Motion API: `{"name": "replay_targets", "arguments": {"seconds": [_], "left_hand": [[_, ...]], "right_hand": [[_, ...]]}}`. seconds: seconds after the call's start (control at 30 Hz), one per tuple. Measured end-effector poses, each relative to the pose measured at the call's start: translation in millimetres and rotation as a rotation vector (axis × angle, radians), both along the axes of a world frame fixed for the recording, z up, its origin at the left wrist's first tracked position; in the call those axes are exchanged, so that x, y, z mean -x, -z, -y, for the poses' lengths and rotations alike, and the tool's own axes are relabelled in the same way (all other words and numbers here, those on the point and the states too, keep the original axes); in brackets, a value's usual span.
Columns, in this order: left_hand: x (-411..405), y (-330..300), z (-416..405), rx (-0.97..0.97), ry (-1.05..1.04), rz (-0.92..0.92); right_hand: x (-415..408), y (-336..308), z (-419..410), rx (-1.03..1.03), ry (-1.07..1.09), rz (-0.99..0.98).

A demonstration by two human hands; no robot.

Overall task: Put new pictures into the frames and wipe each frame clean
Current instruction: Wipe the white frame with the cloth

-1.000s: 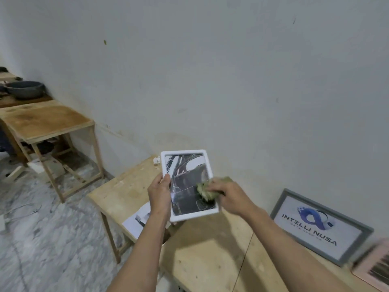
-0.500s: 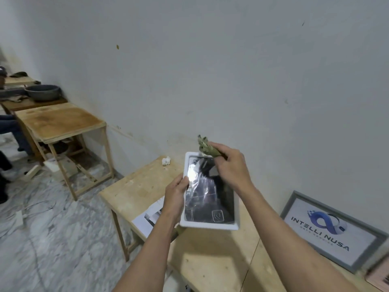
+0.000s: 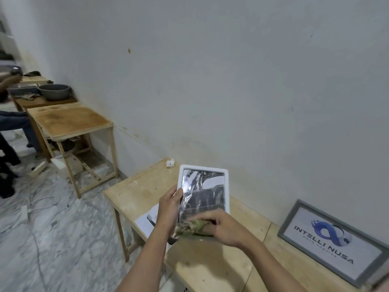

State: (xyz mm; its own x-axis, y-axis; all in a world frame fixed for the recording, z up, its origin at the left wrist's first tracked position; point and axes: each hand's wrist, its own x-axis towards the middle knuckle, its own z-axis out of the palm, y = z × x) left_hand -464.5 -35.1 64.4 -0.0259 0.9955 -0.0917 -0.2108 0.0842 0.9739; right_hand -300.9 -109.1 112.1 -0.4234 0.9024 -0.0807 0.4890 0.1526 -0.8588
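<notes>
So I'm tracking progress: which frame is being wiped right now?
The white frame, held up by the left hand while the right hand presses a cloth on it. The grey frame leans against the wall, untouched.

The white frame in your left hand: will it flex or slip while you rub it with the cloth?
The white frame probably stays stiff: its borders look straight while the left hand grips only one edge. The glossy, glaring front may be slippery. The cloth looks floppy, bunched under the right hand.
</notes>
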Motion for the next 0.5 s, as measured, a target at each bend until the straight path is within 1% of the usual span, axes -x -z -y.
{"name": "replay_targets", "arguments": {"seconds": [0.03,0.1,0.13,0.17,0.23,0.27,0.3,0.33,0.4,0.47,0.5], "left_hand": [[-2,-2,2,0.006,0.016,0.014],[-10,-5,1,-0.006,0.018,-0.004],[-15,-6,0,-0.014,0.029,-0.006],[-18,-6,-1,-0.012,0.028,0.004],[-23,-11,-2,-0.015,-0.005,0.048],[-24,-13,-4,-0.024,-0.041,0.071],[-22,-16,-7,-0.021,-0.092,0.083],[-18,-16,-10,-0.021,-0.139,0.105],[-9,-12,-18,-0.006,-0.217,0.126],[-2,-4,-20,0.028,-0.229,0.14],[-1,-3,-20,0.032,-0.22,0.137]], "right_hand": [[-3,-16,-10,-0.086,0.091,-0.04],[-13,-47,-42,-0.299,0.357,-0.108],[-17,-60,-58,-0.394,0.435,-0.119],[-21,-68,-72,-0.47,0.462,-0.08],[-25,-61,-88,-0.535,0.375,0.115],[-27,-47,-90,-0.517,0.304,0.207],[-26,-30,-85,-0.479,0.256,0.247],[-23,-11,-75,-0.426,0.228,0.231],[-19,17,-47,-0.229,0.199,0.114],[-19,29,-21,-0.011,0.133,0.023],[-24,27,-16,0.054,0.102,0.003]]}}
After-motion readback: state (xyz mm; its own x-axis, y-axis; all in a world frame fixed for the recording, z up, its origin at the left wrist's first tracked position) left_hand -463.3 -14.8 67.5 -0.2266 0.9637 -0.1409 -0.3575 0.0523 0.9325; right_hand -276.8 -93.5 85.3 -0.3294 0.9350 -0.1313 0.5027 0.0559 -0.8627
